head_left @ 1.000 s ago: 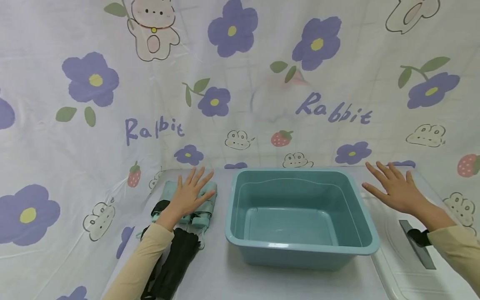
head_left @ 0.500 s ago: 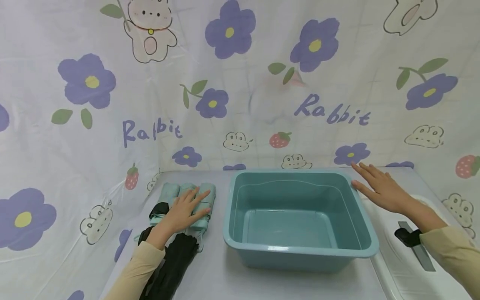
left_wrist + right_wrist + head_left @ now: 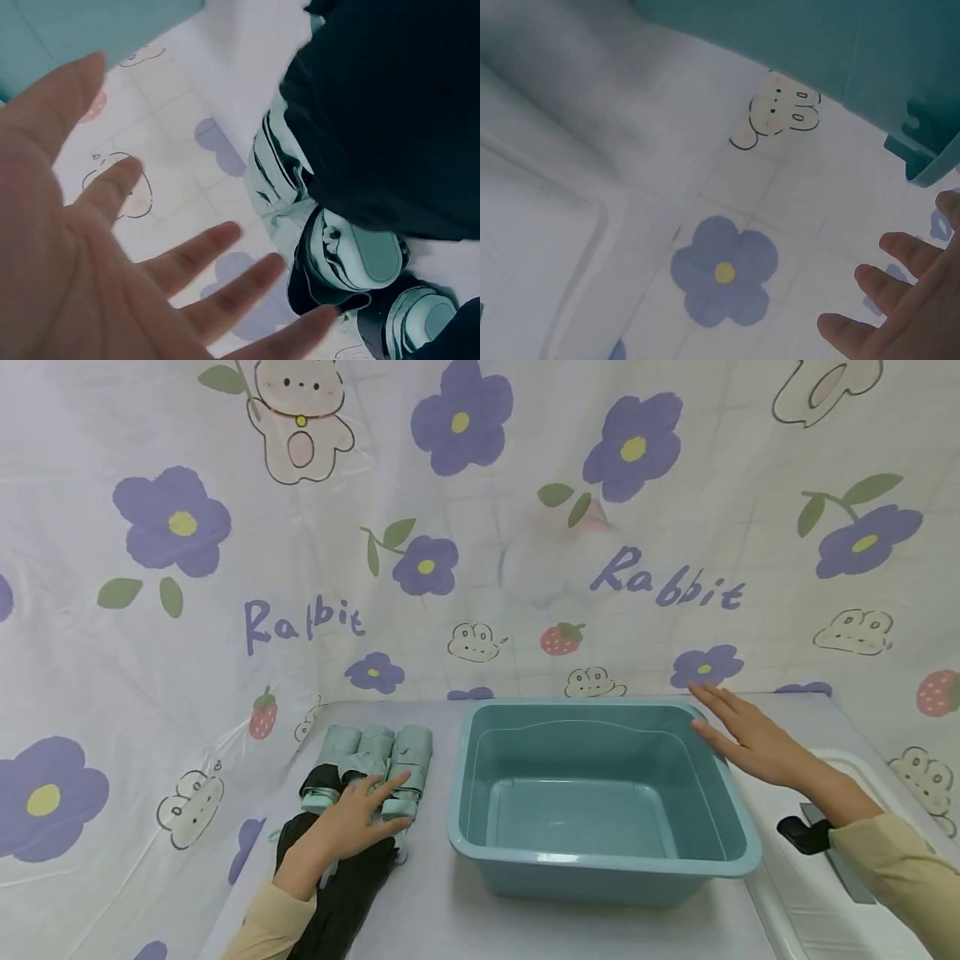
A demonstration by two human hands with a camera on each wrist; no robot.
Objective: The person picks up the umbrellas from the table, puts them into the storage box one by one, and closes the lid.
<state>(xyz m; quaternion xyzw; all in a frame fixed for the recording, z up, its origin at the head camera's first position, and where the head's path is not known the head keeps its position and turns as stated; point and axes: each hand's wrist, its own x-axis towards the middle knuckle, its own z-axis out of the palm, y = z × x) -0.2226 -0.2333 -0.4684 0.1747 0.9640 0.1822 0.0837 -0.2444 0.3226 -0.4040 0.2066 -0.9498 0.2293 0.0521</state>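
Observation:
Several mint folding umbrellas lie side by side at the back left of the table. In front of them lies a black folding umbrella, large in the left wrist view. My left hand hovers over these umbrellas with its fingers spread, holding nothing; it partly covers them in the head view. A blue-green plastic tub stands in the middle, its inside bare. At the tub's back right rim is my right hand, fingers straight, thumb apart and nothing held.
On the right lies a large white lid with a grey strip, partly behind my right wrist. A white curtain printed with purple flowers and rabbits hangs behind the table.
My left hand has moved down and toward me, from over the mint umbrellas to over the black one. My right hand has moved left, from above the lid to the tub's rim.

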